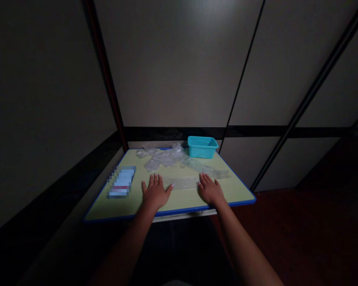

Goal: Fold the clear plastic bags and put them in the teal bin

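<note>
A clear plastic bag lies flattened on the table between my two hands. My left hand rests palm down at the bag's left end, its fingers spread. At the other end my right hand lies flat too, fingers stretched forward, touching or just beside the plastic. Neither hand grips anything. Beyond them, several crumpled clear plastic bags form a loose heap at the back left. Another clear bag stretches out behind my right hand.
The small pale yellow table has a blue edge. A turquoise plastic basket stands at its back right corner. On the left lies a flat, pixelated bluish rectangular object. Panelled walls or cabinet doors rise behind the table.
</note>
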Available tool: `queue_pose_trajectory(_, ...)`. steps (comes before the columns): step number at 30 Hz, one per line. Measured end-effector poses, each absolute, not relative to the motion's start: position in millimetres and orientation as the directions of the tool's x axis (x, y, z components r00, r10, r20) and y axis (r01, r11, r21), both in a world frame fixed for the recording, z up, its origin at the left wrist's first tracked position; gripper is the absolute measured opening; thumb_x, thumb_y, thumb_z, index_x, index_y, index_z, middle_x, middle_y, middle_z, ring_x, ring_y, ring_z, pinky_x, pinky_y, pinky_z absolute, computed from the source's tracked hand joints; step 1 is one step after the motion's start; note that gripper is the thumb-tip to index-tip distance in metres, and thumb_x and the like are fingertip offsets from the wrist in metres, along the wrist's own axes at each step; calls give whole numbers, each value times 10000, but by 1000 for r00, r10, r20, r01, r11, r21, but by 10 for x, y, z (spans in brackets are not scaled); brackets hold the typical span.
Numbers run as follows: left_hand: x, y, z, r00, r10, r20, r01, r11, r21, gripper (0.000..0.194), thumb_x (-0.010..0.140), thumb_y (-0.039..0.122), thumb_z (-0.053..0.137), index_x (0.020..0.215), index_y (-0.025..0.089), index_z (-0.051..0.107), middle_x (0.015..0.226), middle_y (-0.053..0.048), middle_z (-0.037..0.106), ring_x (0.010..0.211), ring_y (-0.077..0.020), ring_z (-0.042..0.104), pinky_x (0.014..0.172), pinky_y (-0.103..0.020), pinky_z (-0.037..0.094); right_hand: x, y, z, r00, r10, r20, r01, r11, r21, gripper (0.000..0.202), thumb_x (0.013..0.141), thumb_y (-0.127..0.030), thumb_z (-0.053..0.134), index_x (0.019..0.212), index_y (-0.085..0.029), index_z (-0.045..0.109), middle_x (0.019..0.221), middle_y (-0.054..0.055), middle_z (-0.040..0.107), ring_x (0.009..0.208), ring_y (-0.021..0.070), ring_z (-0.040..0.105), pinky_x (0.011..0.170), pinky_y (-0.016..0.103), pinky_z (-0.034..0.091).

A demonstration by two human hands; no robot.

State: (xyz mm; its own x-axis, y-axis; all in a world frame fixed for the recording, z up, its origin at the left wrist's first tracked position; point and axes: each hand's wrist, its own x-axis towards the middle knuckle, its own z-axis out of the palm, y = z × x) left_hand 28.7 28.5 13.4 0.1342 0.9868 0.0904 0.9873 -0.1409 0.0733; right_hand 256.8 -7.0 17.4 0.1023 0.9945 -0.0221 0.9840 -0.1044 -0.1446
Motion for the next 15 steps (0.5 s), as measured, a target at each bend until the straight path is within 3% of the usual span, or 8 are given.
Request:
queue_pose_trajectory(8, 286, 262, 174, 116, 992, 44, 991, -119, 56, 804, 870, 644, 167, 1474, 117, 230, 1544, -154, 122, 1432, -301, 34, 1083, -625, 58, 2560, -77, 167, 104, 994, -20, 981, -106, -164, 600, 946, -384, 140, 1492, -136, 137, 1555, 56, 138, 1430, 168, 93, 1120, 483, 111)
queue_pose_trajectory(15, 291, 255, 127, 75, 990, 118, 994, -84, 77, 814, 887, 613, 216, 1468, 42, 207, 1528, -213, 147, 1427, -322, 39, 1094, -588, 102, 2561, -82, 156, 107, 994, -9, 981, -107, -164, 591, 949, -368, 141, 1493, -137, 143, 1553, 45, 139, 1430, 168, 96, 1124, 479, 99)
